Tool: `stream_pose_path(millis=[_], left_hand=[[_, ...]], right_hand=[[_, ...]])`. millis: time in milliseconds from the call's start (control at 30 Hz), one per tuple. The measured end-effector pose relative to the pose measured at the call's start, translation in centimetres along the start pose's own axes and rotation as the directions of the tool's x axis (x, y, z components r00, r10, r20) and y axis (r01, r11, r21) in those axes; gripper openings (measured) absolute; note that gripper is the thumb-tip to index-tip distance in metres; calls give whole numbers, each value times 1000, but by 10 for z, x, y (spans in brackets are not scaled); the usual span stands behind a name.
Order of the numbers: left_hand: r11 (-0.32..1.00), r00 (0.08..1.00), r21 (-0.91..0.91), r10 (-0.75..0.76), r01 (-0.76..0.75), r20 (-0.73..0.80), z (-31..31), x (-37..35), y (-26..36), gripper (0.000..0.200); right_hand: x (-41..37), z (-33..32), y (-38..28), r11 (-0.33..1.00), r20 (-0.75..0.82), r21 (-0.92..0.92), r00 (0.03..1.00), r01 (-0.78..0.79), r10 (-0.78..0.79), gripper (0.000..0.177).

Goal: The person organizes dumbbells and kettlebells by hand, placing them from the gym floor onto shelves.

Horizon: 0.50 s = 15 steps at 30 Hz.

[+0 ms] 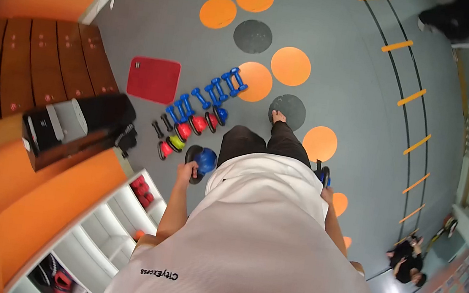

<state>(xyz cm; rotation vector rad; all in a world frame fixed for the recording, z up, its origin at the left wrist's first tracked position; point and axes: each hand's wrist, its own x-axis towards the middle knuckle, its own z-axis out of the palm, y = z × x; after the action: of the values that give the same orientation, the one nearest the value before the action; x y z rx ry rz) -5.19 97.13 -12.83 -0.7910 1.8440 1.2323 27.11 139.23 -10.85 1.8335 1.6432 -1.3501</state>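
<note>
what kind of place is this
Probably a gym or fitness studio: blue dumbbells and red kettlebells lined up on the floor, an orange agility ladder, round floor markers, and the left hand holds a blue weight.

blue kettlebell (205, 159), blue dumbbells (212, 92), red mat (153, 79), orange and dark grey floor discs (291, 66) on grey floor (344, 48), white shirt (258, 234).

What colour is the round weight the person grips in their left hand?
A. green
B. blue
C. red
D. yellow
B: the left hand is closed on the handle of a blue kettlebell, while the red weights lie apart from it on the grey floor.
</note>
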Motion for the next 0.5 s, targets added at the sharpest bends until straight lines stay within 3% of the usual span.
stream_pose_path(millis=[33, 100, 167, 233, 300, 367, 433, 467, 500], left_hand=[[999, 1000, -35, -27, 26, -7, 11, 3, -4, 12], [997, 998, 73, 7, -3, -60, 29, 20, -12, 13], [995, 995, 72, -70, 76, -75, 48, 56, -15, 16], [922, 990, 379, -31, 83, -141, 76, 91, -24, 19], [906, 977, 396, -77, 152, -198, 109, 147, -37, 23], [838, 983, 546, 86, 16, -161, 137, 202, -60, 23], [885, 993, 464, 8, 47, -117, 162, 258, -91, 25], [905, 998, 424, -11, 38, -66, 174, 286, -101, 24], [930, 998, 366, -17, 38, -60, 186, 309, -105, 21]], right_hand=[[17, -13, 0, 999, 3, -44, 1000, 7, -7, 17], [49, -40, -13, 990, 123, 119, 990, -78, 64, 10], [70, -43, -39, 999, 39, 22, 999, -30, 29, 10], [98, -36, -54, 994, -33, -110, 999, -23, 20, 11], [159, -14, -65, 981, -25, -193, 999, -31, 27, 10], [221, 13, -62, 961, -1, -275, 999, -31, 32, 9], [299, 51, -47, 944, 56, -312, 994, 109, -96, 17], [345, 72, -45, 885, 121, -451, 991, 111, -62, 22], [385, 101, -48, 899, 205, -431, 979, 77, 15, 27]])
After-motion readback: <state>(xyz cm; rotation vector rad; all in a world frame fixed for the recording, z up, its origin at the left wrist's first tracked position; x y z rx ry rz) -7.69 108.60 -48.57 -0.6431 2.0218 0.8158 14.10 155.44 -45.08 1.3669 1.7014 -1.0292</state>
